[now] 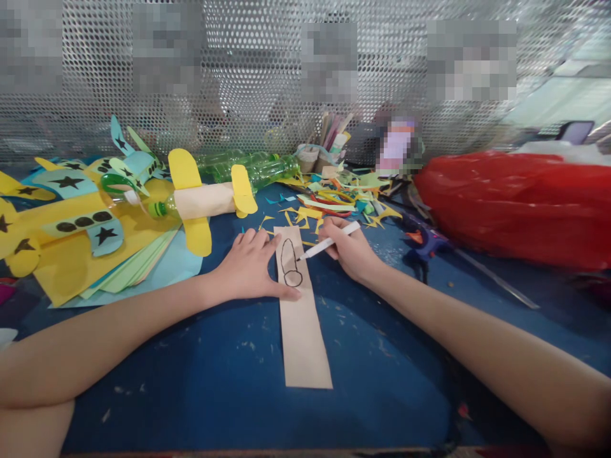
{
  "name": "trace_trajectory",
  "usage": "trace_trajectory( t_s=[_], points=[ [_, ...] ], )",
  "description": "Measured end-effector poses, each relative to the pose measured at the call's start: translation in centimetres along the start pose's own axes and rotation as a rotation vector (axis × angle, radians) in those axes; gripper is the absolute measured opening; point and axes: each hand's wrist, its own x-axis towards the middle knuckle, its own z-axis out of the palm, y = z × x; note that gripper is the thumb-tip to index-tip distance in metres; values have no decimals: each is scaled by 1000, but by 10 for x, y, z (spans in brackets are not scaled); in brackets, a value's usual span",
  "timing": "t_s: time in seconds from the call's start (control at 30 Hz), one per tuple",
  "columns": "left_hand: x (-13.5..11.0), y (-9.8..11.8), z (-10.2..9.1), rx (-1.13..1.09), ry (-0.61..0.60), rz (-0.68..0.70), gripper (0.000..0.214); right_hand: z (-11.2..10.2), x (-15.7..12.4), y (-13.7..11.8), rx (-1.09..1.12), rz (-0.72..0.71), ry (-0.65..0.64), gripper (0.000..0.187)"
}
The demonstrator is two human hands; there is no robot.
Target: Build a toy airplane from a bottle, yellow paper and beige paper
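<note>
A beige paper strip [305,343] lies lengthwise on the blue table in front of me. Near its far end is a black outline drawing [289,259], a long rounded shape above a small oval. My left hand [252,267] rests spread at the strip's left edge, its thumb lying across the paper just below the oval. In my right hand [346,248] is a white marker [329,240], pinched between the fingers, its tip at the right side of the outline.
Left stand bottle airplanes [205,198] with yellow and blue paper parts, beside stacked coloured paper [128,267]. Green bottles [252,166] and paper scraps [338,197] lie at the back. A glue gun [424,245] and red plastic bag [520,203] are right.
</note>
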Motion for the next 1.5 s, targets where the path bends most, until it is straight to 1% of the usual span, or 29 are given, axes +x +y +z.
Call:
trace_trajectory(
  t_s=[0.13, 0.23, 0.3, 0.4, 0.5, 0.57, 0.63, 0.7, 0.73, 0.8, 0.9, 0.97, 1.03, 1.1, 1.17, 1.23, 1.3, 1.4, 1.5],
  points=[
    [0, 0, 1, 5, 22, 9, 116, 0, 4, 1, 86, -31, 50, 38],
    [-2, -1, 1, -11, 63, 10, 113, 0, 5, 4, 84, -29, 107, 36],
    [-3, -1, 1, -39, 114, -5, 104, 0, 5, 4, 90, -25, 130, 36],
    [-5, -1, 0, -92, 227, -27, 86, 2, 5, 2, 146, -12, 149, 40],
    [-7, -1, -2, -127, 325, -1, 77, 3, 4, -1, 224, -2, 206, 43],
    [-7, -2, -4, -120, 329, 99, 70, 3, 4, -2, 252, 13, 255, 45],
    [-8, -2, -6, -74, 274, 273, 60, 3, 4, -3, 248, 33, 273, 44],
    [-8, -2, -7, -6, 200, 422, 52, 3, 4, -2, 202, 36, 254, 41],
    [-9, -2, -7, 21, 169, 461, 50, 3, 4, -1, 171, 28, 238, 39],
    [-9, -2, -6, 50, 134, 478, 44, 2, 4, 0, 111, 2, 209, 36],
    [-8, -2, -2, 59, 136, 467, 37, 2, 4, 3, 74, -17, 193, 35],
    [-8, -3, 0, 58, 162, 466, 33, 2, 5, 5, 75, -9, 198, 35],
    [-8, -2, 0, 37, 211, 455, 30, 2, 6, 5, 85, 6, 203, 36],
    [-8, 0, -3, -30, 283, 434, 22, 3, 7, 6, 92, 10, 202, 36],
    [-9, 4, -10, -157, 366, 406, 13, 3, 7, 5, 88, 3, 199, 36],
    [-10, 9, -21, -329, 445, 360, 12, 3, 6, 4, 78, -6, 186, 37],
    [-11, 12, -31, -489, 496, 293, 13, 3, 6, 3, 58, -8, 157, 39],
    [-10, 14, -41, -751, 483, 141, 16, 2, 4, 2, 12, -10, 99, 40],
    [-6, 13, -43, -1039, 438, 8, 20, 3, 2, 1, -25, -43, 69, 36]
  ],
)
